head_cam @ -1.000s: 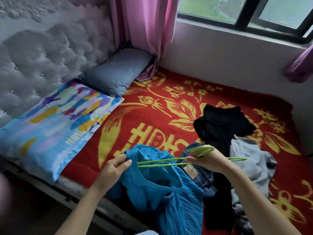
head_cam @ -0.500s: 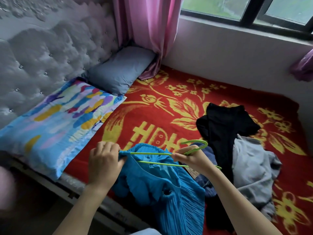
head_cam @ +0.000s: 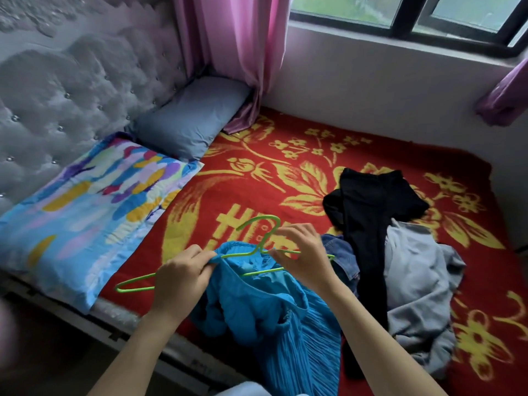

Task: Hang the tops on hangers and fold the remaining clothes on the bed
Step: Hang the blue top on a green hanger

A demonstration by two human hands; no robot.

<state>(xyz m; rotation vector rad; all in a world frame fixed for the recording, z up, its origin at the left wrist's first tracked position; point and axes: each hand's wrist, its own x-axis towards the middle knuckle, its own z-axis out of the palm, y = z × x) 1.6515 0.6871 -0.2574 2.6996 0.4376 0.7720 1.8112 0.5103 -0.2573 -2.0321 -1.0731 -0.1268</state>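
Green hanger [head_cam: 243, 254] partly inside blue top [head_cam: 257, 304] (neck opening); left hand [head_cam: 183, 275] pinches top, right hand [head_cam: 303, 252] pinches hanger.

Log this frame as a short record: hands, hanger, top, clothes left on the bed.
left hand: pinches the neckline of the blue top
right hand: holds the green hanger below its hook
hanger position: partly inside the neckline, left end sticking out
stage: top not yet hung
waiting pile: black garment, grey garment, denim piece, on the red blanket

2 bare forearms, left hand [head_cam: 183, 277], right hand [head_cam: 304, 252], pale garment edge [head_cam: 245, 391]
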